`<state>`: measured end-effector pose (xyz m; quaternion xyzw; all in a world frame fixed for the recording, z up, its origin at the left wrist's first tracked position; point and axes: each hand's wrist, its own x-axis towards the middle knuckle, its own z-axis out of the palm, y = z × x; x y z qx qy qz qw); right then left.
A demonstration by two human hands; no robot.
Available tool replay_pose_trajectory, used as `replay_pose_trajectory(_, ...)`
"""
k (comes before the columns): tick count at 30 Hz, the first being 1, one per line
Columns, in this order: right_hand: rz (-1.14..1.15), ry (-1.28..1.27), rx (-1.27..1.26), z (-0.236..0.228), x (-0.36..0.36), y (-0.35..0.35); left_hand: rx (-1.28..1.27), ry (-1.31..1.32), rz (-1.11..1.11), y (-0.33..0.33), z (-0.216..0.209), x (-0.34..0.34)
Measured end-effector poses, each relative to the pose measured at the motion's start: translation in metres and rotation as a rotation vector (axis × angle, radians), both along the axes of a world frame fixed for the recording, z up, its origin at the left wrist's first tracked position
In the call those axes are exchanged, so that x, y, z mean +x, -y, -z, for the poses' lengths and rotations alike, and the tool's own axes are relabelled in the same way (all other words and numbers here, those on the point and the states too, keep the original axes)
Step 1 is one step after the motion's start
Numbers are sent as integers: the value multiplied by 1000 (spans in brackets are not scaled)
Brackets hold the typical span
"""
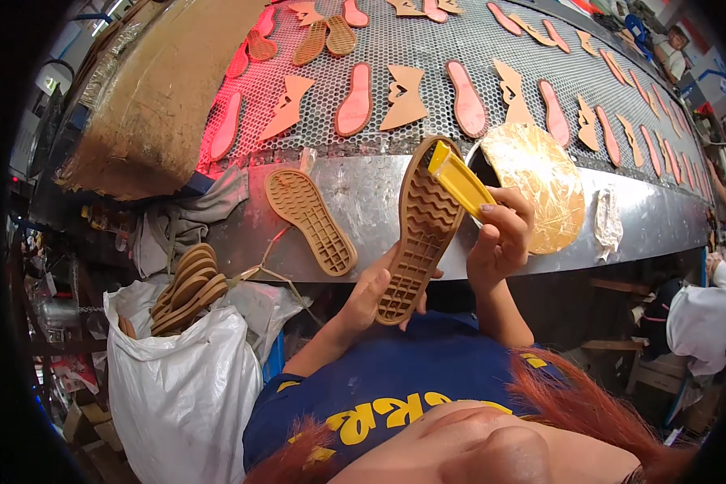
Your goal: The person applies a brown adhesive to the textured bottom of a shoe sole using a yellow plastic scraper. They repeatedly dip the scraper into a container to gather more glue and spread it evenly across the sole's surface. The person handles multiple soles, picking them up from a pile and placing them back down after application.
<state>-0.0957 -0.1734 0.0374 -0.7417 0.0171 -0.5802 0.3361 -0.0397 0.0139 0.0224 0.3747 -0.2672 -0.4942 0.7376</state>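
My left hand grips a tan shoe sole by its heel end, tilted up with the wavy and grid tread showing. Between the fingers and thumb of my right hand is a yellow brush. The brush's dark tip lies against the toe end of the sole; how far it reaches over the edge is hidden. A second tan sole lies tread up on the metal ledge to the left. Just right of the brush stands a round tub with a shiny, amber-coated lid.
Beyond the metal ledge, a mesh conveyor carries pink insoles and tan cut-out pieces. A white sack with several soles stands at left, below a large brown box. Another person is at far right.
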Motion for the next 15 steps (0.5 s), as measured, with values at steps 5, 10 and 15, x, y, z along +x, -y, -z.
replay_pose_trajectory(5,14,14,-7,2,-1,-7,31,70,-21,-2,1,4)
replay_pose_trajectory(10,-107,-5,13,0,-7,-3,46,102,-12,-3,-4,7)
replay_pose_trajectory(15,-220,-52,14,0,-11,-9,50,79,-38,-3,-7,8)
